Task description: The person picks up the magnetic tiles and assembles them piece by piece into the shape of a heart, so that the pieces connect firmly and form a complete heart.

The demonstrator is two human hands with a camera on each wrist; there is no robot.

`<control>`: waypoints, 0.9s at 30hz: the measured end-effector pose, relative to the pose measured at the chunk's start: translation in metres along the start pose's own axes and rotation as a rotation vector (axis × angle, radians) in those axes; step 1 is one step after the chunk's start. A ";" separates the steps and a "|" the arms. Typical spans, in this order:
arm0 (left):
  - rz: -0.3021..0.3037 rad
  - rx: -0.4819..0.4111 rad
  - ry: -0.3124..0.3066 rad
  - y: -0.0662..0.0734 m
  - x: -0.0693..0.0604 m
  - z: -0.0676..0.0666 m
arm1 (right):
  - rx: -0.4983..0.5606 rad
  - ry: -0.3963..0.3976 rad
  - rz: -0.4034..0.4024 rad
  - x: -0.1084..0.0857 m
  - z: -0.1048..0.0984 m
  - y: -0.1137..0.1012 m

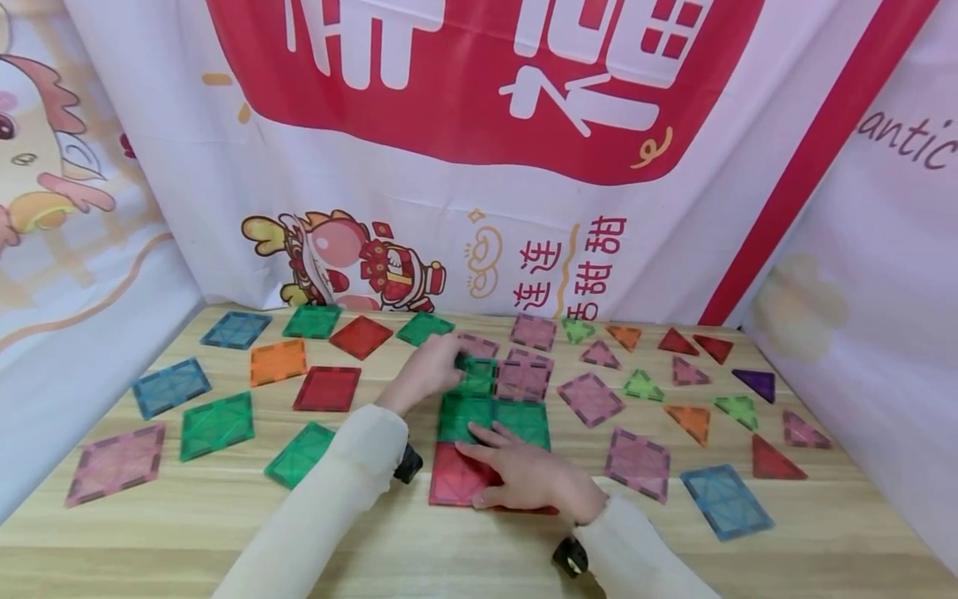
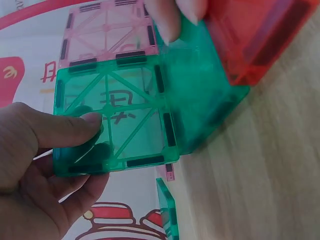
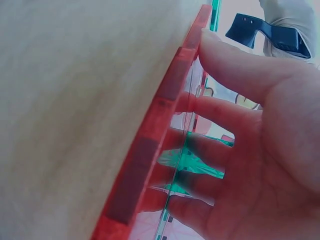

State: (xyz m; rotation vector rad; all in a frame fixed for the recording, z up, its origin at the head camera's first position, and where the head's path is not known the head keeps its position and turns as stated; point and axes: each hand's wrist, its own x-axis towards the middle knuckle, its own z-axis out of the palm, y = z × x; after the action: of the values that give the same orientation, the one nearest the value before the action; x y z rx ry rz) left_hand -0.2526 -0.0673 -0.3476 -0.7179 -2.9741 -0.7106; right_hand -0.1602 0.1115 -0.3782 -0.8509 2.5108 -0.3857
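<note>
My left hand pinches a green square magnetic tile, thumb on its near face and fingers behind. That tile stands up at an angle from the flat green tiles. A pink square tile stands beside it, edge to edge. Nearer the front, red square tiles lie flat against the green ones. Across the red and green tiles rests my right hand, its fingers spread. In the right wrist view, that hand lies along the red tile's edge, its fingers partly seen through the tile.
Loose square tiles, such as a red one and a blue one, lie to the left on the wooden table. Several triangle tiles and more squares lie right. A printed cloth hangs behind.
</note>
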 end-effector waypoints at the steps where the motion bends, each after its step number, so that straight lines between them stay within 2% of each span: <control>1: -0.008 -0.005 0.004 0.000 0.000 0.000 | 0.001 0.002 -0.003 0.000 0.000 -0.001; 7: -0.011 -0.011 0.009 -0.003 -0.002 -0.002 | 0.012 0.015 -0.017 0.001 -0.002 -0.003; 10: -0.003 -0.023 0.003 -0.004 -0.003 -0.001 | 0.017 0.089 -0.048 0.000 -0.006 0.000; 13: 0.008 -0.043 0.002 -0.005 -0.003 0.001 | 0.025 0.267 -0.088 -0.003 -0.015 0.006; 18: 0.025 -0.065 0.007 -0.008 -0.002 0.003 | 0.049 0.659 -0.147 -0.004 -0.040 0.024; 21: 0.035 -0.068 0.009 -0.009 -0.001 0.004 | 0.045 0.807 -0.164 0.002 -0.053 0.039; 23: 0.033 -0.069 0.012 -0.010 -0.001 0.004 | 0.050 0.837 -0.147 0.007 -0.057 0.049; 27: 0.021 -0.069 0.008 -0.010 0.000 0.004 | 0.116 0.787 -0.087 0.016 -0.058 0.064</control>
State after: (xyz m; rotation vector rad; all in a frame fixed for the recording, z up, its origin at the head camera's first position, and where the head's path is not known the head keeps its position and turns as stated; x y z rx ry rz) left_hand -0.2566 -0.0739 -0.3552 -0.7470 -2.9436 -0.8168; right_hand -0.2326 0.1571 -0.3593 -0.8791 3.1051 -1.0562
